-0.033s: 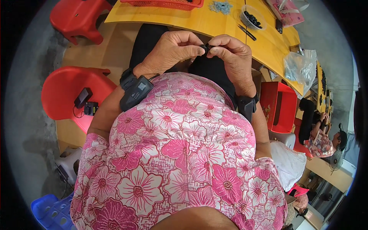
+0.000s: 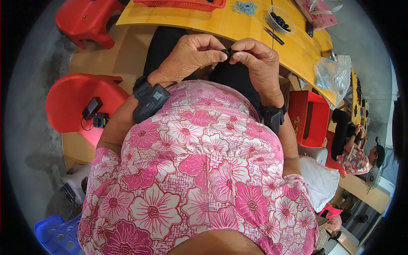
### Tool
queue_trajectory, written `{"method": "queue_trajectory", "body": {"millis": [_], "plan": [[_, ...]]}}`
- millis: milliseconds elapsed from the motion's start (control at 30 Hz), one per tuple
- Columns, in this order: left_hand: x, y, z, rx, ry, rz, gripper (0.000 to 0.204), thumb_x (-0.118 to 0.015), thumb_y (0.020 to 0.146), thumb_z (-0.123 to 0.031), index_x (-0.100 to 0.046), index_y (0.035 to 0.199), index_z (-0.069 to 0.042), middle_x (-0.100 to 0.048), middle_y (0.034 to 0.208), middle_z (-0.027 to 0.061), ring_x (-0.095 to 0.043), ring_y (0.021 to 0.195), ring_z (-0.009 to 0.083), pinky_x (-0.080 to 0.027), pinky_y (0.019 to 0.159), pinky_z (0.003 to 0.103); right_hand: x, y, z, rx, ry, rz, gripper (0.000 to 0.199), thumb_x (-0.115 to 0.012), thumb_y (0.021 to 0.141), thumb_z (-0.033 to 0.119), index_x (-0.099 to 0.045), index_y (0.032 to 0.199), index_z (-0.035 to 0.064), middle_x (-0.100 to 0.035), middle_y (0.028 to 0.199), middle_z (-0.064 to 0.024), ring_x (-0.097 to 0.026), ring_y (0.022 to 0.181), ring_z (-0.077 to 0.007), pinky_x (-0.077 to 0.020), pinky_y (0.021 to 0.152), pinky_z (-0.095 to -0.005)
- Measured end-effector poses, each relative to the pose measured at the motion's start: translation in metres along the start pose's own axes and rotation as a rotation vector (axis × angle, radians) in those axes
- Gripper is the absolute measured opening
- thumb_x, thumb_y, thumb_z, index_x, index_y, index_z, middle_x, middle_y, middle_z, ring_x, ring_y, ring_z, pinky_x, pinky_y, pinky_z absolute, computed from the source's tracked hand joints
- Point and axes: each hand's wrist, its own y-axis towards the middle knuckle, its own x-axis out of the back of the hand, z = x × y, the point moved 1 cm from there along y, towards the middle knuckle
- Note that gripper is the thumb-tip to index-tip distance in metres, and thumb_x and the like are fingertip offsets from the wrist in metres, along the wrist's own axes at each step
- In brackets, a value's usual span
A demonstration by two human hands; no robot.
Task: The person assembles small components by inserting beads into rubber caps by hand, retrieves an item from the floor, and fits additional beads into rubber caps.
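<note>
In front of my body, just off the table's near edge, both hands meet at a small black piece, too covered by fingers to tell its kind. My left hand pinches its left side between thumb and forefinger. The thumb and forefinger of my right hand grip it from the right. Beyond the right hand, a clear plastic bowl on the table holds several black pieces. Close to the bowl lies a slim black pen-like tool.
The yellow table carries a red basket, a heap of small pale-blue pieces and a clear plastic bag. Red chairs stand at left, one with black devices on it. A red box and another person are at right.
</note>
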Motion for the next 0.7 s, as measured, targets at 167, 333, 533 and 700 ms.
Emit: {"method": "queue_trajectory", "body": {"millis": [167,333,533,700], "plan": [[0.003,0.000,0.001,-0.003,0.013,0.003,0.016,-0.067,0.084,-0.010,-0.063,0.095,0.000,-0.061,0.076,0.0005,-0.055,0.065,0.0058,-0.047,0.058,0.019,0.000,0.001,-0.002,0.031,-0.034,-0.023,0.014,-0.066,0.080,-0.003,-0.067,0.094,-0.0011,-0.066,0.083,-0.0053,-0.063,0.072,-0.0113,-0.0527,0.068,-0.0228],[0.001,-0.002,-0.002,0.048,0.077,0.025,0.017,-0.067,0.084,-0.016,-0.064,0.093,-0.002,-0.061,0.081,0.0004,-0.057,0.076,0.0071,-0.047,0.071,0.021,-0.003,0.001,-0.003,0.053,-0.070,-0.052,0.013,-0.066,0.079,-0.004,-0.068,0.091,-0.0004,-0.065,0.083,-0.0047,-0.062,0.074,-0.0101,-0.0519,0.069,-0.0214],[0.002,-0.003,0.000,0.051,0.041,0.015,0.018,-0.067,0.084,-0.016,-0.063,0.094,-0.001,-0.062,0.082,0.0013,-0.058,0.077,0.0076,-0.048,0.072,0.022,-0.004,0.001,-0.007,0.048,-0.051,-0.037,0.012,-0.067,0.078,-0.004,-0.068,0.089,-0.0008,-0.065,0.085,-0.0047,-0.061,0.076,-0.0099,-0.0507,0.070,-0.0208],[0.001,-0.001,0.007,0.009,-0.003,-0.016,0.016,-0.065,0.085,-0.011,-0.063,0.096,0.001,-0.064,0.078,0.0026,-0.056,0.066,0.0060,-0.047,0.058,0.019,-0.003,0.001,-0.013,0.058,-0.022,-0.035,0.012,-0.067,0.077,-0.004,-0.068,0.088,-0.0009,-0.065,0.086,-0.0056,-0.061,0.076,-0.0105,-0.0504,0.070,-0.0209]]}}
